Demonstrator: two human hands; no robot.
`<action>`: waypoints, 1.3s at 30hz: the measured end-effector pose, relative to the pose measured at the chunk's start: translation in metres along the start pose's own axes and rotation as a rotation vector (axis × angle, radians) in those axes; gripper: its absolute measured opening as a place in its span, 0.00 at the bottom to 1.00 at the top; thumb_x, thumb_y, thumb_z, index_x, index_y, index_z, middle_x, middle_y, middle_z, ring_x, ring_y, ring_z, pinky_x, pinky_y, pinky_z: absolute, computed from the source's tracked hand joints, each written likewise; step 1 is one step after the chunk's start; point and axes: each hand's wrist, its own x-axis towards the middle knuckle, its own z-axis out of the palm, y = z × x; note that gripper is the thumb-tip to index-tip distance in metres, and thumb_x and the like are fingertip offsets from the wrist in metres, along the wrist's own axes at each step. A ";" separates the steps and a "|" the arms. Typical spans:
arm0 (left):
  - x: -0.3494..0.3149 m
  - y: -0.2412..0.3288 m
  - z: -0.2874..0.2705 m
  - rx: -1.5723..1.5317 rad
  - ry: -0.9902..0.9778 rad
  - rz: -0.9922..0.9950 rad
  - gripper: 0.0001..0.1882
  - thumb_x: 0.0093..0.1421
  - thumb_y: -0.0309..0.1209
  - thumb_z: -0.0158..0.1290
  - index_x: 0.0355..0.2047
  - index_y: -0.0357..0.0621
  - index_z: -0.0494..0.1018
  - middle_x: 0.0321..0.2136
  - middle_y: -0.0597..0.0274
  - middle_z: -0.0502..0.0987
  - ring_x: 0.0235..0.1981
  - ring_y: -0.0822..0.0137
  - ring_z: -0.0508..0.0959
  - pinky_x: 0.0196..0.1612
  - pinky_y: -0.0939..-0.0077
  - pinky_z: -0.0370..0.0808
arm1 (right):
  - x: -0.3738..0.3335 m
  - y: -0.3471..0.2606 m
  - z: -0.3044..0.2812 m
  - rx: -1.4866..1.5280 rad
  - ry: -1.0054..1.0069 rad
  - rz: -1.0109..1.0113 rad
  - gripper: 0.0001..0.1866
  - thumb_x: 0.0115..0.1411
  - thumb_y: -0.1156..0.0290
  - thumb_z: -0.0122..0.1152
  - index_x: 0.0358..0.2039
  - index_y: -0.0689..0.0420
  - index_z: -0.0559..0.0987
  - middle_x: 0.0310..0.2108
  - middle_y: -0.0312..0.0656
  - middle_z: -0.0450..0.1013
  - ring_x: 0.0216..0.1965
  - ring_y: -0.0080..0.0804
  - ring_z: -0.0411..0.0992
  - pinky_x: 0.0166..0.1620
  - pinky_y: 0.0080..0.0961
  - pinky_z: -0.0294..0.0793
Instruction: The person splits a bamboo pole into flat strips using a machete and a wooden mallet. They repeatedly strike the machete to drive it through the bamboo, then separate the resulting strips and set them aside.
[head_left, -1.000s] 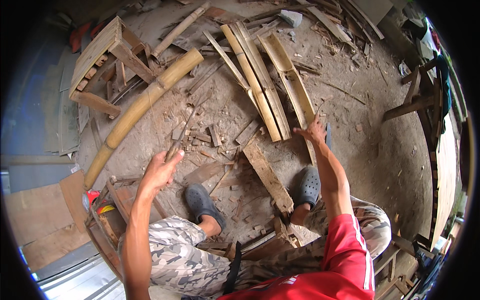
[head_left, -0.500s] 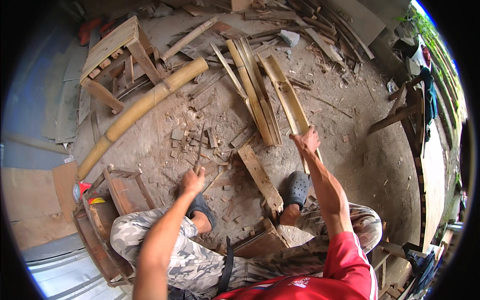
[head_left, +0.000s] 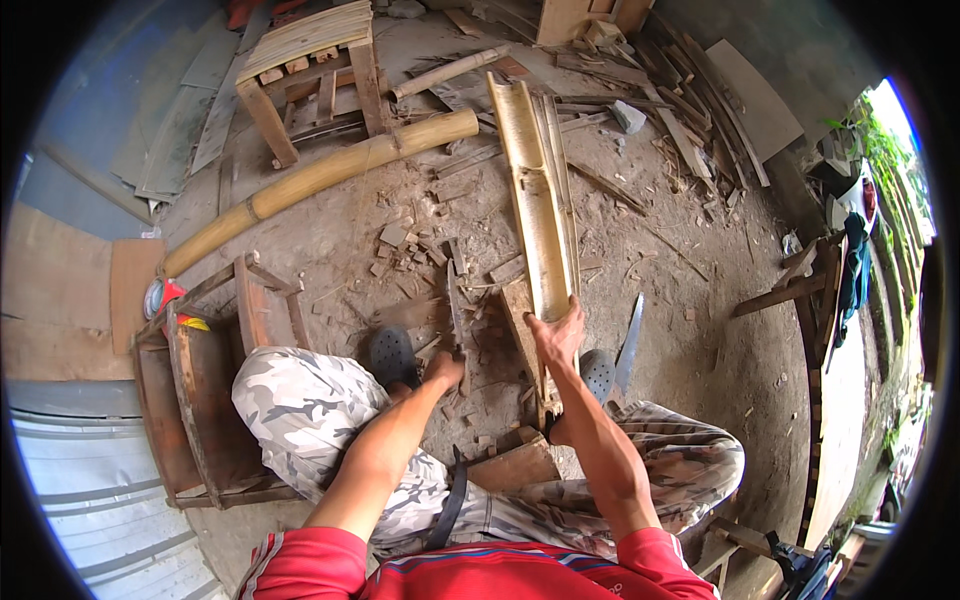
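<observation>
My right hand (head_left: 560, 335) grips the near end of a long split bamboo half (head_left: 530, 190) that runs away from me across the dirt floor. Under that end lies a flat wooden board (head_left: 522, 315) between my feet. My left hand (head_left: 445, 368) is closed on the handle of a long dark blade (head_left: 455, 305), which points away from me just left of the bamboo. I sit with camouflage trousers (head_left: 300, 410) and grey clogs (head_left: 392, 352).
A whole round bamboo pole (head_left: 320, 178) lies diagonally at the upper left. A small wooden stool (head_left: 310, 60) stands behind it. A wooden frame (head_left: 200, 390) is by my left leg. A hand saw (head_left: 630, 340) lies right of my foot. Wood chips and slats litter the ground.
My right hand has pulled the split bamboo half toward me and now holds its near end. My left hand has come down near my foot with the blade.
</observation>
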 end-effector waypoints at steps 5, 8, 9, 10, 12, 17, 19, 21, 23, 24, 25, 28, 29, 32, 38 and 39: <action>0.010 0.065 -0.107 -0.809 0.225 0.040 0.61 0.53 0.80 0.33 0.61 0.30 0.64 0.60 0.41 0.68 0.60 0.50 0.69 0.58 0.56 0.69 | -0.038 -0.001 0.031 0.023 -0.064 -0.122 0.56 0.40 0.56 0.74 0.67 0.62 0.56 0.56 0.60 0.62 0.58 0.59 0.61 0.63 0.50 0.58; -0.004 0.115 -0.185 -0.809 0.293 0.243 0.53 0.55 0.76 0.39 0.53 0.32 0.68 0.53 0.42 0.71 0.57 0.54 0.70 0.58 0.55 0.69 | -0.060 -0.001 0.049 0.025 -0.168 -0.169 0.56 0.39 0.57 0.74 0.66 0.62 0.55 0.55 0.58 0.62 0.57 0.55 0.61 0.62 0.51 0.58; -0.018 0.131 -0.201 -0.785 0.346 0.322 0.52 0.56 0.74 0.41 0.54 0.32 0.66 0.54 0.39 0.69 0.58 0.52 0.69 0.60 0.52 0.67 | -0.068 -0.007 0.050 0.008 -0.225 -0.155 0.56 0.38 0.57 0.74 0.66 0.63 0.56 0.54 0.57 0.62 0.57 0.53 0.60 0.62 0.50 0.58; -0.010 0.116 -0.228 -0.813 0.381 0.281 0.50 0.57 0.70 0.47 0.57 0.32 0.61 0.56 0.38 0.68 0.60 0.48 0.67 0.61 0.51 0.67 | -0.082 -0.022 0.054 0.012 -0.260 -0.256 0.56 0.37 0.57 0.74 0.65 0.64 0.56 0.53 0.56 0.62 0.56 0.53 0.61 0.62 0.48 0.57; -0.012 0.122 -0.243 -0.927 0.593 0.122 0.43 0.56 0.58 0.57 0.56 0.31 0.60 0.55 0.37 0.69 0.57 0.48 0.70 0.59 0.56 0.69 | -0.090 -0.027 0.067 0.039 -0.285 -0.342 0.57 0.36 0.56 0.74 0.64 0.65 0.57 0.53 0.56 0.63 0.56 0.52 0.61 0.62 0.47 0.55; -0.038 0.082 -0.261 -0.638 0.976 0.133 0.30 0.57 0.42 0.61 0.49 0.29 0.67 0.45 0.40 0.78 0.47 0.47 0.79 0.51 0.60 0.73 | -0.102 -0.039 0.093 0.061 -0.343 -0.450 0.58 0.37 0.54 0.74 0.65 0.64 0.56 0.53 0.56 0.63 0.57 0.53 0.60 0.62 0.47 0.56; -0.048 0.064 -0.267 -0.570 1.016 0.129 0.29 0.56 0.44 0.62 0.46 0.30 0.70 0.44 0.40 0.79 0.46 0.47 0.80 0.50 0.60 0.74 | -0.107 -0.043 0.101 0.080 -0.399 -0.468 0.58 0.38 0.53 0.74 0.66 0.64 0.55 0.53 0.56 0.62 0.57 0.53 0.60 0.61 0.47 0.56; -0.055 0.052 -0.270 -0.573 1.043 0.147 0.29 0.56 0.47 0.63 0.44 0.30 0.72 0.44 0.41 0.79 0.46 0.49 0.80 0.49 0.60 0.74 | -0.114 -0.045 0.111 0.095 -0.397 -0.498 0.59 0.38 0.53 0.75 0.66 0.63 0.53 0.54 0.56 0.61 0.58 0.54 0.59 0.61 0.47 0.57; -0.063 0.054 -0.269 -0.622 0.983 0.234 0.31 0.56 0.49 0.62 0.44 0.30 0.72 0.45 0.41 0.79 0.47 0.49 0.79 0.49 0.60 0.74 | -0.114 -0.042 0.116 0.083 -0.391 -0.513 0.61 0.39 0.52 0.76 0.67 0.63 0.50 0.55 0.56 0.60 0.58 0.55 0.59 0.61 0.47 0.57; -0.065 0.057 -0.270 -0.645 0.949 0.279 0.32 0.57 0.51 0.62 0.44 0.30 0.72 0.45 0.41 0.79 0.47 0.49 0.79 0.50 0.60 0.73 | -0.112 -0.040 0.118 0.085 -0.381 -0.514 0.62 0.39 0.52 0.77 0.67 0.64 0.50 0.55 0.56 0.60 0.58 0.55 0.59 0.61 0.47 0.57; -0.070 0.056 -0.273 -0.634 0.930 0.212 0.36 0.59 0.56 0.58 0.47 0.29 0.72 0.47 0.42 0.78 0.49 0.49 0.78 0.51 0.59 0.72 | -0.114 -0.039 0.122 0.090 -0.378 -0.519 0.62 0.39 0.51 0.77 0.67 0.64 0.50 0.55 0.56 0.60 0.58 0.55 0.58 0.62 0.48 0.57; -0.061 0.059 -0.286 -0.598 1.142 0.089 0.40 0.60 0.60 0.53 0.50 0.28 0.71 0.48 0.41 0.77 0.48 0.50 0.77 0.52 0.59 0.71 | -0.113 -0.037 0.133 0.092 -0.374 -0.549 0.64 0.40 0.49 0.78 0.67 0.65 0.49 0.56 0.58 0.59 0.59 0.55 0.57 0.62 0.48 0.57; -0.063 0.053 -0.300 -0.602 1.054 0.082 0.39 0.62 0.58 0.50 0.49 0.26 0.72 0.45 0.38 0.78 0.47 0.50 0.78 0.51 0.57 0.71 | -0.114 -0.037 0.135 0.090 -0.378 -0.564 0.65 0.40 0.48 0.79 0.67 0.65 0.48 0.57 0.58 0.59 0.60 0.56 0.57 0.62 0.48 0.57; -0.089 0.077 -0.320 -0.366 0.787 0.154 0.34 0.62 0.53 0.50 0.43 0.24 0.74 0.40 0.36 0.79 0.43 0.48 0.80 0.48 0.56 0.73 | -0.102 -0.032 0.130 0.103 -0.391 -0.552 0.64 0.41 0.47 0.79 0.67 0.66 0.49 0.59 0.58 0.58 0.61 0.55 0.56 0.64 0.48 0.54; -0.143 0.108 -0.344 -0.250 0.883 0.180 0.24 0.63 0.43 0.51 0.34 0.26 0.78 0.31 0.37 0.81 0.37 0.48 0.83 0.43 0.57 0.74 | -0.075 -0.011 0.136 0.401 -0.261 -0.481 0.44 0.61 0.44 0.58 0.66 0.63 0.57 0.57 0.61 0.63 0.59 0.57 0.63 0.62 0.46 0.60; -0.147 0.111 -0.347 -0.233 0.930 0.218 0.24 0.63 0.43 0.51 0.35 0.26 0.78 0.32 0.37 0.81 0.37 0.48 0.83 0.43 0.57 0.74 | -0.070 -0.011 0.140 0.522 -0.181 -0.258 0.41 0.63 0.44 0.54 0.64 0.64 0.60 0.56 0.62 0.64 0.57 0.58 0.65 0.60 0.45 0.63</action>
